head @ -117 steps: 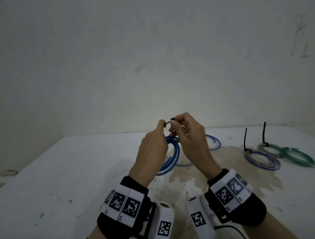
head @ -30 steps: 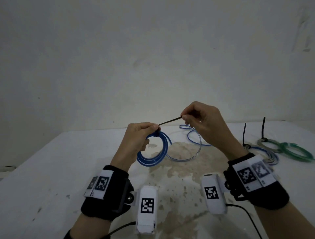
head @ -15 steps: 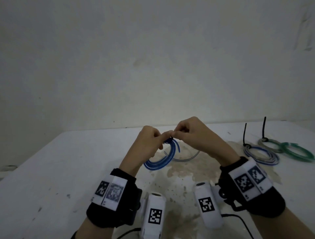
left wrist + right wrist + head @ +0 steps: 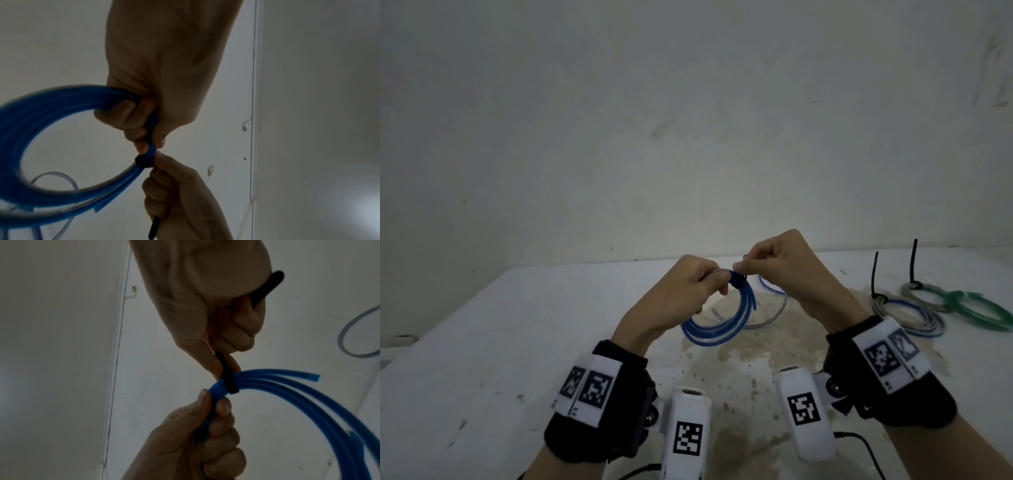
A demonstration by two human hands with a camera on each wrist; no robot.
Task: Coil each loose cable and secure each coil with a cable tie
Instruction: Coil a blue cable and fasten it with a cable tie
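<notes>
Two bare forearms wearing black wrist straps (image 4: pixel 599 428) with white square-patterned marker tags (image 4: pixel 890 358) and white wrist-mounted cameras (image 4: pixel 806 414), thin black cables (image 4: pixel 866 448) trailing.

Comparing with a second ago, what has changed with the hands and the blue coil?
The right hand, then stretched away pulling the black cable tie's tail, has come back against the left hand, pinching the tie at the blue coil. The left hand still grips the coil. The tied coils on the table stayed put.

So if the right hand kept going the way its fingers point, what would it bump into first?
Probably the left hand: the right hand points at it, their fingertips nearly meeting at the cable tie around the blue coil.
</notes>
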